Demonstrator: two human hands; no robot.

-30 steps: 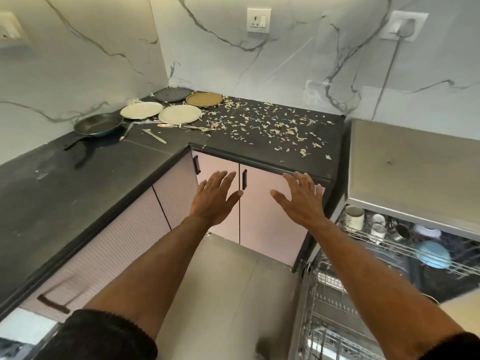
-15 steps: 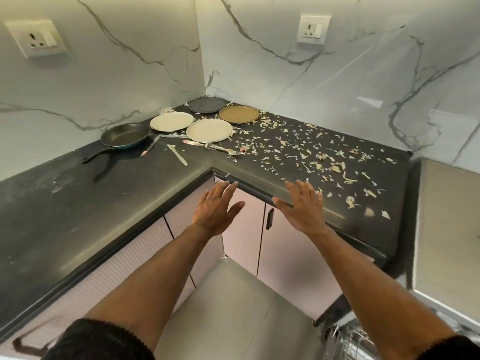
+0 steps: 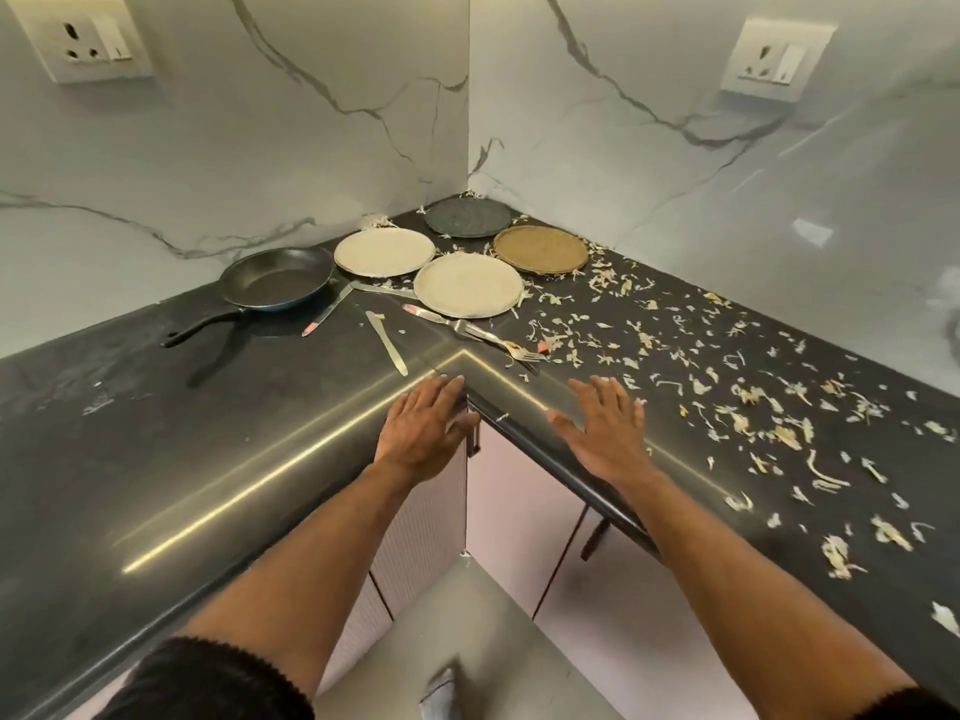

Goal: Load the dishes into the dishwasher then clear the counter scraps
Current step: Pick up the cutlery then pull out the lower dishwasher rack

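Loading step: left hand point(image 3: 423, 433) and right hand point(image 3: 605, 433) empty, fingers spread, apart over worktop point(image 3: 208, 433) edge. Next: reach plates point(image 3: 467, 284), cutlery point(image 3: 387, 349).

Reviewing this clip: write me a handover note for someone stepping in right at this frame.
Left hand and right hand are open and empty, over the counter's inner corner.
In the far corner: four plates, two cream, one brown, one dark grey; frying pan to their left; knives and forks in front.
Scraps cover the right side.
Nothing picked up; dishwasher out of view. All loading and clearing remain.
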